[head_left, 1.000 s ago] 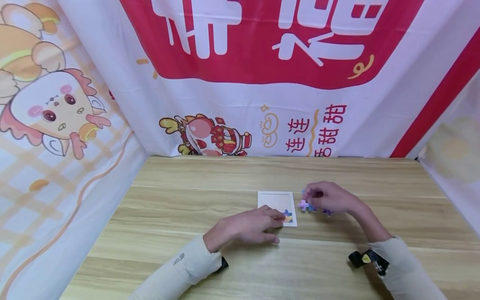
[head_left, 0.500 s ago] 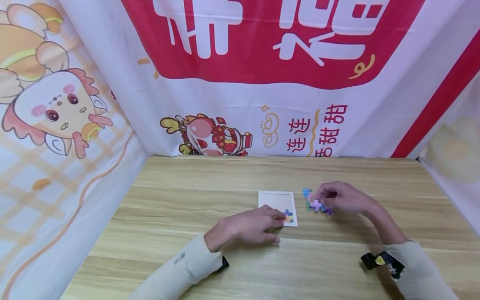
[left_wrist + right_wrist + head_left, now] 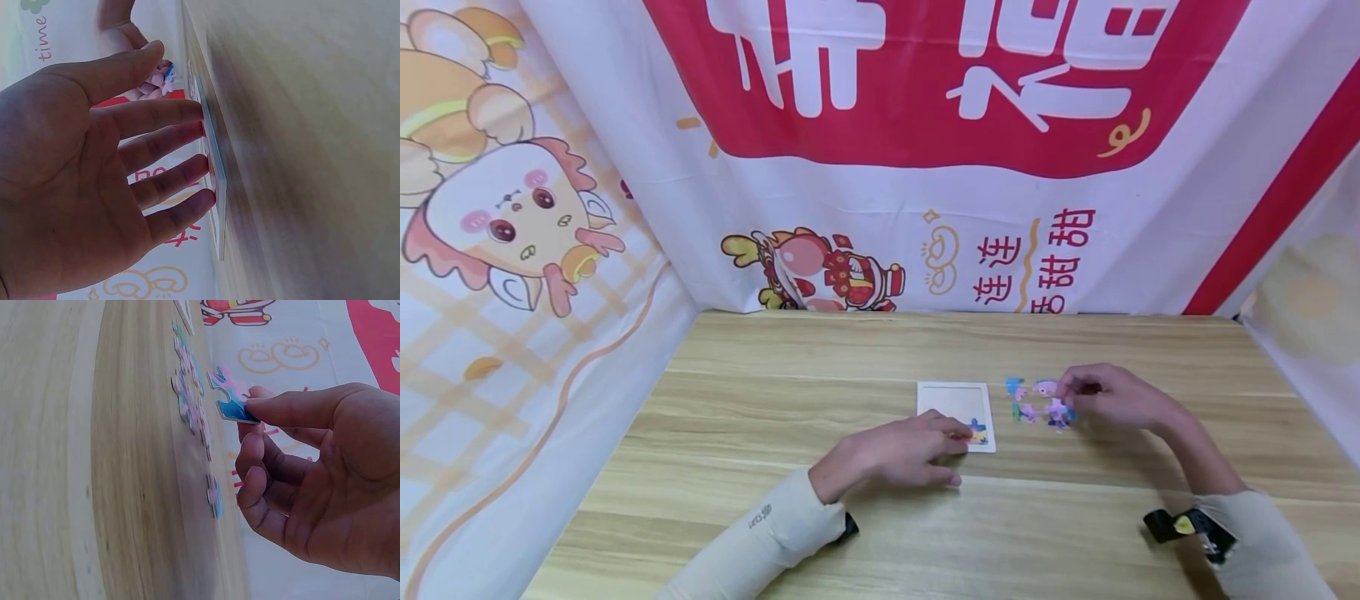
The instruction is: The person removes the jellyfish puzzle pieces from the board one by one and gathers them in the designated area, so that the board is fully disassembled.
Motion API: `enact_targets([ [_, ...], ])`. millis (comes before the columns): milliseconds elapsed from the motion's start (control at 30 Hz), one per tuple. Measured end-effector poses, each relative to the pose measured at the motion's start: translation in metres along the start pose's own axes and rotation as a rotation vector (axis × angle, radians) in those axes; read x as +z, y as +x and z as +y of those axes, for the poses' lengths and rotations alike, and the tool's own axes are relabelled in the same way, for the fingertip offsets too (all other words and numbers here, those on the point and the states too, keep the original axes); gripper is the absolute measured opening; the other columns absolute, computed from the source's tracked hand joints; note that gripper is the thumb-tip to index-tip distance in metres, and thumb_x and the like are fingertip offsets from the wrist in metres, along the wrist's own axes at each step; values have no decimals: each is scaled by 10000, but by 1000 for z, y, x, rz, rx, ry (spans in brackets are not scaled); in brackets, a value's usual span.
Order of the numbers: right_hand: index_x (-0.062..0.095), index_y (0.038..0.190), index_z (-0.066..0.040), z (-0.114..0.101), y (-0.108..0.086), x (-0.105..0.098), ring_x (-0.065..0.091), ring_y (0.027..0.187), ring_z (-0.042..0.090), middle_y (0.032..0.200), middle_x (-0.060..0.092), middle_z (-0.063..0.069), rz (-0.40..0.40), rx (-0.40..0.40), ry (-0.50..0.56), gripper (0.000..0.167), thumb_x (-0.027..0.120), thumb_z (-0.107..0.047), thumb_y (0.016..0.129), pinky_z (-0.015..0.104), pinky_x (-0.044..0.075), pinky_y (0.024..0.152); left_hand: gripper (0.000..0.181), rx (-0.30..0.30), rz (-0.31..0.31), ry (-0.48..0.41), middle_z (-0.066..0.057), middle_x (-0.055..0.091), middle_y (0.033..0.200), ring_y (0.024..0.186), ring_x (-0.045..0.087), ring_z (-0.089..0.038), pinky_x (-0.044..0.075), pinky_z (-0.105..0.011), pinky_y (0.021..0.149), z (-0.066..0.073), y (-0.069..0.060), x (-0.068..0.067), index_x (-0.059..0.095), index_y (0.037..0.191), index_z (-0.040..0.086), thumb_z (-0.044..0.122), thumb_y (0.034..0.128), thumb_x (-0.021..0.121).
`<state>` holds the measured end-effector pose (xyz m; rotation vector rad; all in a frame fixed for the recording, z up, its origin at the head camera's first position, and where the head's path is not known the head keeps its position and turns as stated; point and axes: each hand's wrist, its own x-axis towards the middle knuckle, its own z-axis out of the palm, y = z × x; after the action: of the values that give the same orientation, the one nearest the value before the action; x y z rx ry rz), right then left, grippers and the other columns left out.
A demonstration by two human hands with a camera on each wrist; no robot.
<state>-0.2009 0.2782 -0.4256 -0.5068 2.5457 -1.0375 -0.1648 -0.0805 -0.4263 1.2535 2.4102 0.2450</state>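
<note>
With our right hand we pinch a blue-and-pink jigsaw piece between thumb and finger, clear of the wooden table. Our left hand grasps nothing; its extended fingers touch the white puzzle tray, where a colourful patch of puzzle lies in the near right corner. Loose jigsaw pieces lie just right of the tray, beneath and beside our right hand.

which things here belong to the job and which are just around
For the job:
puzzle tray, under the left hand
fitted pieces in it
held piece, in the right hand
loose pieces

Just around:
printed cloth
black wrist device
</note>
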Motion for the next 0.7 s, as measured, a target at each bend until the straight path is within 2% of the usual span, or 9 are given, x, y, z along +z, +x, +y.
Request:
enact_targets([
  [700,734,1165,-84,27,-14,-13,573,990,162,1084,715,37,8,49,-26,150,633,-75,1053,224,504,824,550,1,-3,-16,29,446,1702,1571,397,-172,362,-351,1306,0,0,0,586,1551,137,433,1089,620],
])
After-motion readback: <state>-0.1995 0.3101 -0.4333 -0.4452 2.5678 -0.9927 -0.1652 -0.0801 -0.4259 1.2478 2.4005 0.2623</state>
